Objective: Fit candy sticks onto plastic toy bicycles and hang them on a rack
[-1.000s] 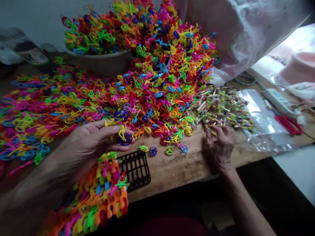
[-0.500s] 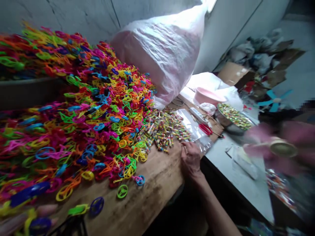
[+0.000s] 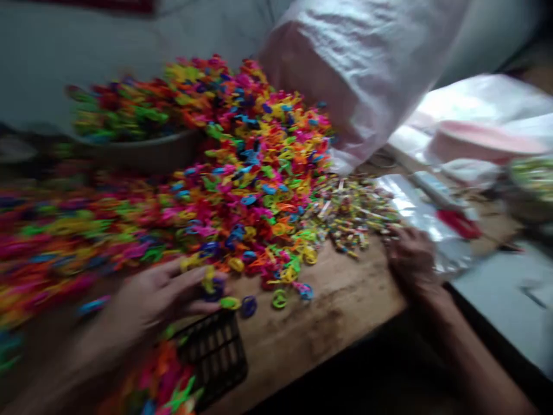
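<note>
My left hand (image 3: 159,294) reaches in from the lower left with its fingers closed round a small yellow and purple plastic toy (image 3: 212,283). It is just above a black basket (image 3: 216,351) and beside a large heap of bright plastic toys (image 3: 242,190). On the right, my right hand (image 3: 412,256) rests on the wooden table (image 3: 337,300), its curled fingertips at the edge of a pile of small striped pieces (image 3: 354,213). Blur hides whether those fingers hold anything. Some loose toys, among them a green ring (image 3: 279,298), lie between the hands.
A grey tub (image 3: 151,153) full of toys stands at the back left. A big whitish sack (image 3: 363,75) leans behind the heap. On the right are clear plastic bags (image 3: 427,219), red-handled scissors (image 3: 460,223), a power strip (image 3: 438,190) and a pink basin (image 3: 484,141).
The view has swung left and closer, so everything appears further right. My left hand and its toy, partly cut off before, now show fully, and more of the black basket is visible.
</note>
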The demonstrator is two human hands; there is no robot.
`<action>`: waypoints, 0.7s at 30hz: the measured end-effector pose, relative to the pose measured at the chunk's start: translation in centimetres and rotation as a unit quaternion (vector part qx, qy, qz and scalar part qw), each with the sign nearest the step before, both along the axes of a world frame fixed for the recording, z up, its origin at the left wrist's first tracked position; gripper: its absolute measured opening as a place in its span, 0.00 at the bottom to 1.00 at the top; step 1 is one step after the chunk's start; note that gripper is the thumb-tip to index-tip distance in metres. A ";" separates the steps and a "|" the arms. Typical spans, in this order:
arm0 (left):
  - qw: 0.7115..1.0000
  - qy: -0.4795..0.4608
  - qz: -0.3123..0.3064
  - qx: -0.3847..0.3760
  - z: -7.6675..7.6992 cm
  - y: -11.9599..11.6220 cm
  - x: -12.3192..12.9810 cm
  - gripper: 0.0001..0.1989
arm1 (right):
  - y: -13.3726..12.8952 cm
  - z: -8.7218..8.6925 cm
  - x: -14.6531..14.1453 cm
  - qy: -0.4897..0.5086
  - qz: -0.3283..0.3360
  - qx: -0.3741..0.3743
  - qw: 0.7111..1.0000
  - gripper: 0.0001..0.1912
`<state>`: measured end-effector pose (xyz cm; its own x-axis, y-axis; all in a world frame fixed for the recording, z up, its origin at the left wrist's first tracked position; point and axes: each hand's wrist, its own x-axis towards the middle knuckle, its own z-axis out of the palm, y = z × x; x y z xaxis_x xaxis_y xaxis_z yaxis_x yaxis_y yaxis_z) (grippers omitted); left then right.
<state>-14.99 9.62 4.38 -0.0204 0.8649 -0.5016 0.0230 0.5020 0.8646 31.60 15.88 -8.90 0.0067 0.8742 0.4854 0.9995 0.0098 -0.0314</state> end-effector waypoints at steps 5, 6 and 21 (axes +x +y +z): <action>0.998 -0.043 0.022 -0.034 0.8 -0.3 -0.1 0.10 | 0.2 0.7 -2.2 0.045 0.007 0.203 0.978 0.20; 0.998 -0.049 0.019 -0.038 0.7 -0.2 0.0 0.10 | -0.3 2.1 -4.3 0.080 0.036 0.186 0.979 0.20; 0.993 -0.107 -0.045 -0.020 0.9 -2.0 -0.6 0.13 | -6.7 7.5 -30.3 0.671 0.319 -0.256 0.618 0.09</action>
